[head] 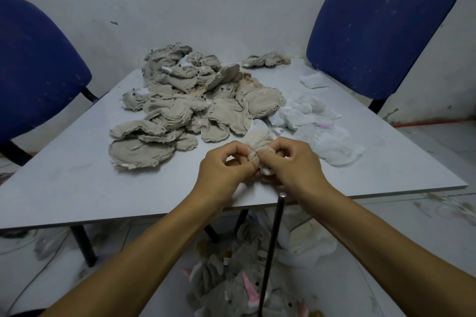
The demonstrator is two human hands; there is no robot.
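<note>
My left hand [226, 167] and my right hand [291, 162] meet above the near edge of the white table [77, 175]. Both pinch one small beige fabric piece [258, 140] with fuzzy cream lining; its lower end is bunched between my fingertips. A bit of white stuffing shows under my right thumb. Behind my hands lies a big pile of grey-beige fabric pieces [185, 100], some with small black eyes.
White fabric pieces [316, 121] lie to the right of the pile. Two blue chairs [381, 28] stand at the table's far corners. A thin black rod [273, 247] leans at the table edge. Grey plush toys [231, 280] lie on the floor below.
</note>
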